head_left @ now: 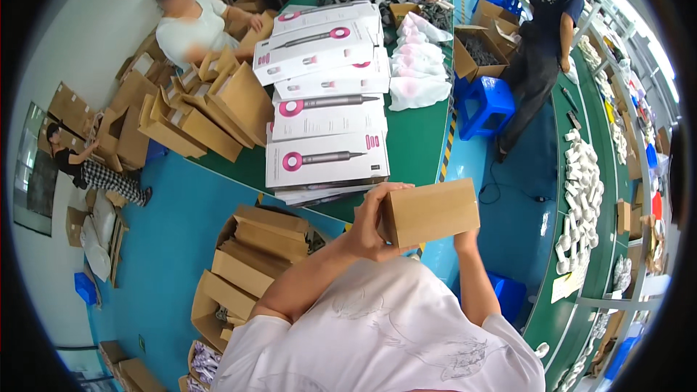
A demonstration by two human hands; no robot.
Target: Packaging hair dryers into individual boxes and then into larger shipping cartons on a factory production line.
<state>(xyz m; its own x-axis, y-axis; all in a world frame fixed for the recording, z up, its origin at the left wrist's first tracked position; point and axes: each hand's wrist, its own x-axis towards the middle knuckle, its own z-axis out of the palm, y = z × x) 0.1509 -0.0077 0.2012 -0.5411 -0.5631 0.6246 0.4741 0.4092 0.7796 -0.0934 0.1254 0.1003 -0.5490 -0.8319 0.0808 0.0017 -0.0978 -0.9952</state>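
Blue flooring is being crossed at twelve o'clock by a green table, on which a tall stack of white cartons, printed with a grey and pink tool, is being borne. Just off the middle, toward four o'clock, a plain brown box is being held up in the air, near the table's end. Its left end is being gripped by the left hand, with the fingers curled around it; its right end is being met from below by the right hand, whose fingers are being hidden by the box, so their spread cannot be told. At ten o'clock, open brown cartons are being leaned together, and others are being clustered between seven and eight. White parts are being spread along a green bench at three o'clock, while a blue stool is being seen at two.
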